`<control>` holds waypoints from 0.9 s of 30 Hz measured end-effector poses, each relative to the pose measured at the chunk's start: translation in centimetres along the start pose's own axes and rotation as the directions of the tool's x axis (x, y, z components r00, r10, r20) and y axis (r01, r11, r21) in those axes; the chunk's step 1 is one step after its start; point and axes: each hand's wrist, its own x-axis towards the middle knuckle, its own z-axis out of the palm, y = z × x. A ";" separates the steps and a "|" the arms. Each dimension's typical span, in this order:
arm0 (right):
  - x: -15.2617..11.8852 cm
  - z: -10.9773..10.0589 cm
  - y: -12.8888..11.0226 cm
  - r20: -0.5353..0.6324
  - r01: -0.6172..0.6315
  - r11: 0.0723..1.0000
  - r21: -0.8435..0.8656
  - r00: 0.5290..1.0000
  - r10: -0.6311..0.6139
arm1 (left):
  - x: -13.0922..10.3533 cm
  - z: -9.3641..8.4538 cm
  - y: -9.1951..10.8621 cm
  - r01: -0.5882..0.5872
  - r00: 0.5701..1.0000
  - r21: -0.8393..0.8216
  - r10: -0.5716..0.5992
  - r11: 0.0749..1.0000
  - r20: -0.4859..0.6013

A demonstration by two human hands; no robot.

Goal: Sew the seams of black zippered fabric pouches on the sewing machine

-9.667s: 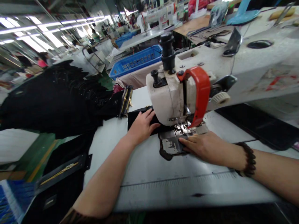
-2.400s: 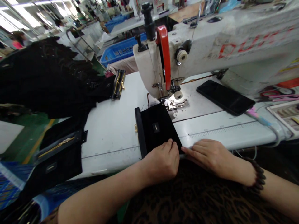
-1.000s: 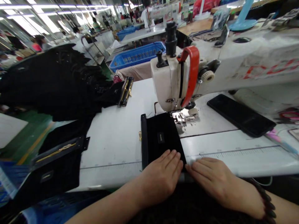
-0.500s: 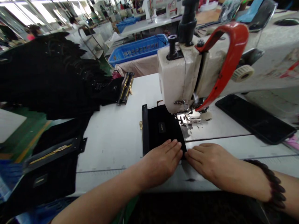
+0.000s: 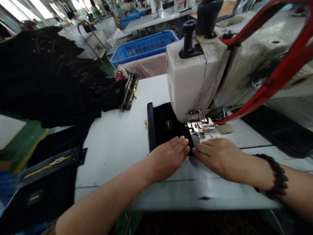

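A black fabric piece (image 5: 162, 117) with a small label and a dark strip along its left side lies on the white sewing table (image 5: 110, 147). Its right edge reaches the metal presser foot (image 5: 199, 126) of the sewing machine (image 5: 188, 75). My left hand (image 5: 170, 156) rests flat on the near part of the fabric, fingers extended and close together. My right hand (image 5: 217, 158) lies on the table, its fingertips touching the fabric's near right corner, with nothing visible gripped.
Black fabric pieces (image 5: 49, 78) are heaped at the left, some with gold zips. Another piece (image 5: 51, 182) hangs over the left edge. A phone (image 5: 281, 130) lies right of the machine. Behind the table stands a blue basket (image 5: 144, 49).
Both hands and the fabric have shifted slightly away from the table's front edge, towards the presser foot. The camera view has moved closer to the machine.
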 end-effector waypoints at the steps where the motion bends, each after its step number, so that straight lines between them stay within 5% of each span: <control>1: 0.0 0.2 0.2 -0.020 0.001 1.000 0.001 1.000 -0.001 | 0.1 0.0 -0.2 -0.001 1.000 0.009 0.001 1.000 0.028; 6: -0.2 1.3 1.1 -0.041 -0.032 0.999 -0.006 0.999 0.032 | 0.7 0.2 -1.2 -0.009 0.990 0.009 0.008 1.000 0.144; 20: 0.3 1.8 1.9 0.008 -0.230 0.965 -0.123 0.973 0.233 | 1.8 0.9 -3.8 0.044 0.988 -0.111 -0.027 0.993 0.150; 27: 0.2 1.0 1.6 -0.163 -0.182 0.969 -0.167 0.974 0.155 | 1.2 1.5 -4.2 0.008 0.994 -0.128 0.006 0.992 0.108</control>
